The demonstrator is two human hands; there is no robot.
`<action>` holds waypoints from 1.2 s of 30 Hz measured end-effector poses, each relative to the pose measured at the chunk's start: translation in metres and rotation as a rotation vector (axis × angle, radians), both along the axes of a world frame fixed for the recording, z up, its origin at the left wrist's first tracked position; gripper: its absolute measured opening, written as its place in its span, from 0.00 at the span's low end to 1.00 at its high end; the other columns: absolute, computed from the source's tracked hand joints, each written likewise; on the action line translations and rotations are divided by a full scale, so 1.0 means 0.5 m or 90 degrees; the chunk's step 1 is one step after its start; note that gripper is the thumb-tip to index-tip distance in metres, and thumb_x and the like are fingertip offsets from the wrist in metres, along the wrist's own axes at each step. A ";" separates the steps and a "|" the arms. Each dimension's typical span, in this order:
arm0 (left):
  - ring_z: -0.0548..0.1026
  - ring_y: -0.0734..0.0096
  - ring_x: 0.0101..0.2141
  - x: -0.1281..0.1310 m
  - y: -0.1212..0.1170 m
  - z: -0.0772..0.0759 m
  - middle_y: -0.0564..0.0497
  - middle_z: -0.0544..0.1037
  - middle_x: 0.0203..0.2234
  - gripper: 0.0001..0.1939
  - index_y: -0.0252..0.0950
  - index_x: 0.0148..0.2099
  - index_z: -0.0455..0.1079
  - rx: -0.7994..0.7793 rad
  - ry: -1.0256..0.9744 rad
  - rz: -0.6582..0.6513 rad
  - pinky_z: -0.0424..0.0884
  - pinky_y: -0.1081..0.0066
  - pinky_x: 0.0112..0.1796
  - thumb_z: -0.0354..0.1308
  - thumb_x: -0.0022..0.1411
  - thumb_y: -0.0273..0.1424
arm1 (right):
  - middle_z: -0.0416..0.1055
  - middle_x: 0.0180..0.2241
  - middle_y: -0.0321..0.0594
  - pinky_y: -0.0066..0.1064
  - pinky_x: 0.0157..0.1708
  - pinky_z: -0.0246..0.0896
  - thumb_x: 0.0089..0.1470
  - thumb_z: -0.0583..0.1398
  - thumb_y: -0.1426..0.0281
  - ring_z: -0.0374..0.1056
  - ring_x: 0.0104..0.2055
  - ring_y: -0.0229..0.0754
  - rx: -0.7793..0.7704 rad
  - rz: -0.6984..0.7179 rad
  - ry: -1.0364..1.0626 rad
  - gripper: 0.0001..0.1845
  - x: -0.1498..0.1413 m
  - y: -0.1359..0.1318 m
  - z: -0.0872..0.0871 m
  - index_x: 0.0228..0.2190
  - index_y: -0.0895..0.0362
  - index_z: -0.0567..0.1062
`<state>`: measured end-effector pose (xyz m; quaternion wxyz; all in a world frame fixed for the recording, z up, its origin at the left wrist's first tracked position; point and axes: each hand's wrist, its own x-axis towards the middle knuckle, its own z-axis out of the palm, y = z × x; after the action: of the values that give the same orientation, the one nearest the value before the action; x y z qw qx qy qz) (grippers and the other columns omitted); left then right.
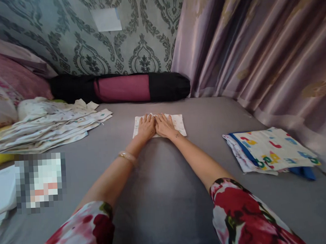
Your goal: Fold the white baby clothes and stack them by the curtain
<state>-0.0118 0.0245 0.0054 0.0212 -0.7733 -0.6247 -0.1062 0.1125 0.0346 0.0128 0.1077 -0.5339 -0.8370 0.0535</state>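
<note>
A small white patterned cloth (180, 124), folded into a rectangle, lies flat on the grey bed sheet (161, 195). My left hand (146, 126) rests palm down on its left half, fingers stretched out and pointing away from me. Beside it, my right hand (164, 125) presses flat on the middle and right of the cloth, also with fingers extended. The two hands touch or nearly touch at the thumbs. Much of the cloth's middle is hidden under them.
Several white patterned cloths (53, 122) lie heaped at the left. A folded stack with a colourful print (276, 149) sits at the right. A black and maroon bolster-shaped bag (123, 88) runs along the wall. A white device (5, 186) and a blurred item (44, 181) lie at the near left.
</note>
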 end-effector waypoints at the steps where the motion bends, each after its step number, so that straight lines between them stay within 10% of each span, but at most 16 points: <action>1: 0.51 0.51 0.65 -0.003 0.006 -0.003 0.41 0.59 0.65 0.26 0.31 0.66 0.55 0.001 0.004 -0.003 0.49 0.51 0.62 0.38 0.68 0.31 | 0.48 0.67 0.47 0.54 0.65 0.28 0.63 0.44 0.68 0.39 0.69 0.49 -0.004 0.004 -0.003 0.30 0.000 0.004 -0.002 0.64 0.62 0.56; 10: 0.58 0.58 0.63 -0.014 0.019 -0.048 0.43 0.62 0.64 0.26 0.35 0.65 0.58 0.012 -0.017 0.008 0.51 0.54 0.62 0.37 0.69 0.34 | 0.47 0.68 0.44 0.50 0.66 0.30 0.64 0.43 0.66 0.39 0.69 0.47 -0.013 0.000 0.003 0.30 0.006 0.004 -0.026 0.64 0.60 0.55; 36: 0.50 0.51 0.66 -0.069 0.017 -0.044 0.38 0.56 0.65 0.33 0.34 0.65 0.57 -0.037 -0.051 0.095 0.52 0.51 0.60 0.35 0.68 0.48 | 0.51 0.66 0.53 0.46 0.65 0.35 0.64 0.45 0.64 0.44 0.68 0.51 0.027 -0.173 0.011 0.31 0.099 0.016 -0.047 0.63 0.68 0.56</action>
<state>-0.0463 0.0332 -0.0165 -0.0186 -0.7201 -0.6837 -0.1167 0.1621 0.0426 -0.0107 0.1326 -0.6393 -0.7570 0.0253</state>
